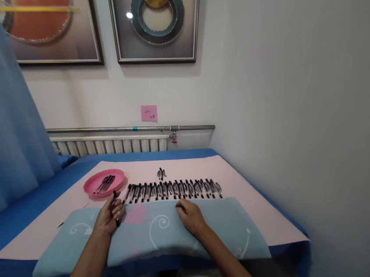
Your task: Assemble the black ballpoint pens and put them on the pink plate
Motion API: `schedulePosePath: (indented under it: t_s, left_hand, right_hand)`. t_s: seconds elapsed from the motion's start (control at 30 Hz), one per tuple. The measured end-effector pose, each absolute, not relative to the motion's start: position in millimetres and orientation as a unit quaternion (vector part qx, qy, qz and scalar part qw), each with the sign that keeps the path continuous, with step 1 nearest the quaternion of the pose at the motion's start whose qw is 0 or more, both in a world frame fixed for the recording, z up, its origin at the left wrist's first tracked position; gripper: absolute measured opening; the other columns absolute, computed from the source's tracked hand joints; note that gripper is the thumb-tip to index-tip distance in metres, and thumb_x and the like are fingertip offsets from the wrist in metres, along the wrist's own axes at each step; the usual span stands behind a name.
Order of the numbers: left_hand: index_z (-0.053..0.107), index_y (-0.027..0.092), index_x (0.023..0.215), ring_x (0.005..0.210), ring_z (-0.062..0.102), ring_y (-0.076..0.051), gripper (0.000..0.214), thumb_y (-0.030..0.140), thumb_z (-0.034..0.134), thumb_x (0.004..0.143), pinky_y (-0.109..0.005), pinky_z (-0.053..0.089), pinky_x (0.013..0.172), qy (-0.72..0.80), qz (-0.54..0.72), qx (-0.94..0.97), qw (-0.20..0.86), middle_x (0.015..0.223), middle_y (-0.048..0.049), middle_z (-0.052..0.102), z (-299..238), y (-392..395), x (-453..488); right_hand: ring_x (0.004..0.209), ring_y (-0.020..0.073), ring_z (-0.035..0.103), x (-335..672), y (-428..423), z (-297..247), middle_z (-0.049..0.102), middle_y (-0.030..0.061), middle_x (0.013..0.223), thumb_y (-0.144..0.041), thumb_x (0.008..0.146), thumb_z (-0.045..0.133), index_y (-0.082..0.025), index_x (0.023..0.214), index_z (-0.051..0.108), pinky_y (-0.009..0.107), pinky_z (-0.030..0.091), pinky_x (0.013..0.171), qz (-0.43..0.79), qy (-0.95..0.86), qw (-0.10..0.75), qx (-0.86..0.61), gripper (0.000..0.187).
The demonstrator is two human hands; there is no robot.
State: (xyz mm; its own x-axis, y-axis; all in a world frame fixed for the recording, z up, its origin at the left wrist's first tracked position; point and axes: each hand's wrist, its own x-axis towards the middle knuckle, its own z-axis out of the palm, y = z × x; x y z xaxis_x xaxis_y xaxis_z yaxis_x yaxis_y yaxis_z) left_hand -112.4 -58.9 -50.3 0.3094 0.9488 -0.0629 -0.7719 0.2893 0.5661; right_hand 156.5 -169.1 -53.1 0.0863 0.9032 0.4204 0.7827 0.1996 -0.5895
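My left hand [109,214] is closed around a black pen [115,196], held upright over the left part of a light blue cushion [222,224]. My right hand [190,216] rests on the cushion's far edge with its fingers curled down, next to a long row of black pens [173,188] laid side by side on pink paper [251,198]. A pink plate [91,187] with a few more pens sits to the left of the row. A small dark piece [161,172] lies behind the row.
The pink paper covers a blue-clothed table [25,210] in a corner. White walls stand behind and to the right, with a radiator [105,144], a pipe, a pink sticky note [149,113] and two framed pictures. A blue curtain [2,145] hangs at the left.
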Motion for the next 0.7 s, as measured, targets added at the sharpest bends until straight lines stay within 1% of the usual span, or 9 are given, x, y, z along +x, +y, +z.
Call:
schedulePosePath:
  t_s: [0.1, 0.2, 0.3, 0.4, 0.47, 0.53, 0.6, 0.7]
  left_hand:
    - [0.053, 0.015, 0.084, 0.032, 0.027, -0.001, 0.01, 0.024, 0.049, 0.083, -0.012, 0.018, 0.028, 0.214, 0.55, 0.23, 0.774, 0.051, 0.0081, 0.031, -50, -56, -112]
    - [0.052, 0.016, 0.085, 0.032, 0.025, -0.001, 0.01, 0.026, 0.052, 0.081, -0.011, 0.017, 0.027, 0.232, 0.542, 0.243, 0.77, 0.05, 0.0089, 0.029, -45, -47, -106]
    - [0.052, 0.017, 0.088, 0.031, 0.023, -0.001, 0.015, 0.028, 0.055, 0.078, -0.011, 0.016, 0.027, 0.248, 0.525, 0.265, 0.769, 0.051, 0.0096, 0.029, -36, -33, -90]
    - [0.053, 0.018, 0.093, 0.031, 0.023, 0.0, 0.023, 0.031, 0.059, 0.075, -0.011, 0.016, 0.027, 0.262, 0.489, 0.295, 0.777, 0.052, 0.0096, 0.031, -22, -15, -68]
    - [0.053, 0.017, 0.095, 0.032, 0.024, 0.0, 0.028, 0.031, 0.061, 0.073, -0.011, 0.016, 0.027, 0.27, 0.464, 0.314, 0.783, 0.053, 0.0089, 0.035, -12, -2, -52]
    - [0.053, 0.016, 0.096, 0.032, 0.025, 0.0, 0.029, 0.031, 0.062, 0.072, -0.011, 0.016, 0.028, 0.272, 0.451, 0.329, 0.784, 0.053, 0.0083, 0.037, -3, 13, -36]
    - [0.054, 0.016, 0.096, 0.032, 0.025, 0.0, 0.03, 0.031, 0.062, 0.071, -0.011, 0.017, 0.029, 0.269, 0.449, 0.338, 0.782, 0.052, 0.0082, 0.038, 6, 29, -22]
    - [0.054, 0.016, 0.094, 0.032, 0.024, 0.0, 0.029, 0.032, 0.062, 0.071, -0.011, 0.015, 0.029, 0.261, 0.449, 0.344, 0.782, 0.052, 0.008, 0.039, 10, 51, -3]
  right_hand:
    - [0.069, 0.0142, 0.054, 156, -170, -53, 0.059, 0.0008, 0.072, -0.014, 0.075, 0.042, -0.019, 0.073, 0.054, 0.023, 0.037, 0.064, 0.085, -0.672, 0.384, -0.628, 0.013]
    - [0.07, 0.0149, 0.054, 156, -168, -54, 0.06, 0.0013, 0.073, -0.016, 0.075, 0.042, -0.019, 0.072, 0.054, 0.024, 0.037, 0.064, 0.097, -0.662, 0.389, -0.633, 0.013]
    - [0.067, 0.0152, 0.055, 160, -161, -53, 0.061, 0.0007, 0.07, -0.02, 0.075, 0.043, -0.02, 0.071, 0.056, 0.024, 0.038, 0.06, 0.148, -0.625, 0.4, -0.654, 0.014]
    - [0.063, 0.0151, 0.056, 167, -141, -41, 0.061, 0.0001, 0.068, -0.024, 0.075, 0.043, -0.02, 0.072, 0.058, 0.023, 0.038, 0.055, 0.184, -0.579, 0.427, -0.67, 0.016]
    - [0.063, 0.0146, 0.056, 172, -120, -24, 0.062, 0.0003, 0.067, -0.024, 0.076, 0.042, -0.019, 0.071, 0.059, 0.023, 0.038, 0.055, 0.162, -0.567, 0.445, -0.674, 0.017]
    - [0.063, 0.0137, 0.056, 175, -91, -5, 0.062, 0.0006, 0.068, -0.022, 0.077, 0.041, -0.019, 0.072, 0.059, 0.022, 0.039, 0.057, 0.113, -0.571, 0.441, -0.684, 0.019]
    - [0.068, 0.0132, 0.057, 176, -58, 10, 0.064, 0.0011, 0.074, -0.021, 0.079, 0.039, -0.019, 0.079, 0.059, 0.022, 0.04, 0.061, 0.064, -0.601, 0.395, -0.692, 0.02]
    - [0.072, 0.0146, 0.056, 175, -9, 16, 0.065, 0.0037, 0.078, -0.016, 0.076, 0.042, -0.018, 0.077, 0.06, 0.023, 0.038, 0.063, 0.048, -0.613, 0.354, -0.705, 0.019]
